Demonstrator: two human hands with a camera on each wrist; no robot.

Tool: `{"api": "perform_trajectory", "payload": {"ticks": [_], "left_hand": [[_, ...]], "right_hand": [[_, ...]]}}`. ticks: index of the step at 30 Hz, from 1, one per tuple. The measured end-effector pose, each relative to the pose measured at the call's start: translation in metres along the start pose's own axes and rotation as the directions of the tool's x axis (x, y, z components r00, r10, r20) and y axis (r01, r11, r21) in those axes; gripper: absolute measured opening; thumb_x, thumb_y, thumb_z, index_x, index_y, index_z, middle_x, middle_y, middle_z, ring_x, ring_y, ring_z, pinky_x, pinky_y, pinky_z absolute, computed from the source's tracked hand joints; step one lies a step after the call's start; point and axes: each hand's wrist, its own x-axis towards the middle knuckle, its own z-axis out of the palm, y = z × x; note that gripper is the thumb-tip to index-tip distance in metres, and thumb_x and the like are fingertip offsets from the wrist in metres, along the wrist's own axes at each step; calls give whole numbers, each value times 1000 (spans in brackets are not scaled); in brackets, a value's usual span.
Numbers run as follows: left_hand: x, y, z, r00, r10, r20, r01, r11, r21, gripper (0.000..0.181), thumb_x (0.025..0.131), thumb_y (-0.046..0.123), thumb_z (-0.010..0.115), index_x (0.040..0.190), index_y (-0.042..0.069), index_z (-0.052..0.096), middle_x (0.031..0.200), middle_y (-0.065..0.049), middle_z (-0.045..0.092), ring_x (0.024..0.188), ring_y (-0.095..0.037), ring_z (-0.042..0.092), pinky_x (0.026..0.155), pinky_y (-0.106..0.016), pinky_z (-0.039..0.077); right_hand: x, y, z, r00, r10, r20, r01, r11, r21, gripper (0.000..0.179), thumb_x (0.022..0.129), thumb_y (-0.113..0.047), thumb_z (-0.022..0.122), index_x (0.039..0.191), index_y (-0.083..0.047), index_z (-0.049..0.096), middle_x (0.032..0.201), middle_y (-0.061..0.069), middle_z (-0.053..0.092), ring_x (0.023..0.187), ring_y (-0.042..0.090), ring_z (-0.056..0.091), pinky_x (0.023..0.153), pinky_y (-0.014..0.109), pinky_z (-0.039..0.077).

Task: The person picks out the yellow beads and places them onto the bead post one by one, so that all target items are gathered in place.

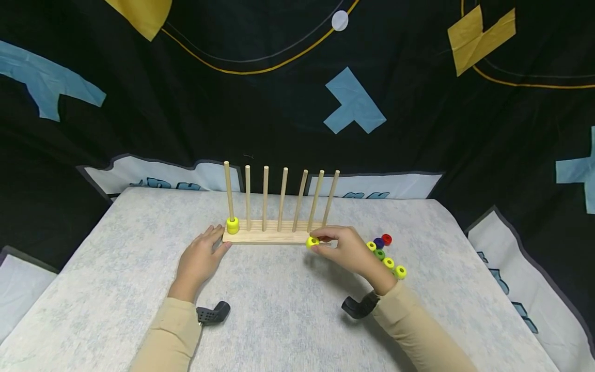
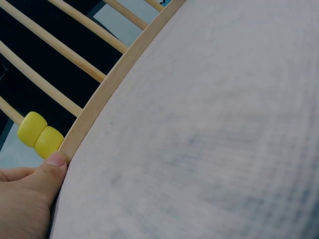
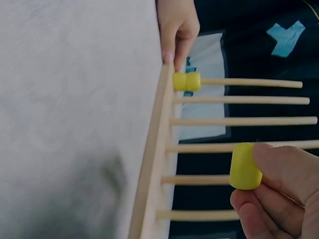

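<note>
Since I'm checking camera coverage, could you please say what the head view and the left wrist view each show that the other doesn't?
Only the head view: the right hand pinching a yellow bead, a loose red bead and green bead among others, and the tops of all seven pegs.
Only the left wrist view: no extra object, just a closer look at the left hand, thumb touching the wooden base.
Both: that hand and base, two stacked yellow beads on the end peg, the table and black backdrop.

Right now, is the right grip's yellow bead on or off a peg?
Off. Head view: the yellow bead is pinched in the right grip, hole visible, with none of the pegs through it.
</note>
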Motion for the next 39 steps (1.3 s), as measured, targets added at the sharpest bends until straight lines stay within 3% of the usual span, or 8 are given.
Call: {"api": "perform_trajectory", "payload": {"ticks": [7,16,24,32,39], "left_hand": [[1,0,0,1000,4,-7,-4,1000,5,59,102,39,55,151,8,42,157,-15,40,147,-41,33,115,-67,28],[1,1,0,1000,11,-12,-11,1000,0,59,102,38,55,150,8,42,156,-15,40,147,-41,33,115,-68,27],[0,1,-1,1000,12,-14,-12,1000,1,59,101,38,56,150,8,43,156,-16,41,147,-41,33,114,-68,29],[0,0,-1,1000,12,-12,-12,1000,-2,59,102,39,55,150,7,43,156,-16,41,146,-41,34,114,-68,29],[0,1,-1,1000,6,-9,-6,1000,-1,59,102,39,55,150,8,43,156,-15,40,147,-40,33,115,-67,28]], "right_hand": [[16,-16,3,999,-50,1,49,998,45,28,88,-16,76,116,-11,74,114,2,74,100,18,67,90,42,59],[36,-39,-3,992,-126,-10,126,992,-14,29,89,-18,76,117,-9,74,114,2,74,98,17,67,87,31,59],[55,-58,-14,978,-207,-3,207,978,-35,30,90,-16,75,119,-8,72,117,4,74,102,15,68,92,34,59],[73,-78,-22,981,-194,1,193,979,-60,34,91,-16,73,124,-9,69,123,3,71,106,18,66,95,33,57],[90,-92,-29,976,-215,-27,212,972,-98,34,92,-15,71,125,-8,68,124,5,70,106,16,65,92,25,56]]}}
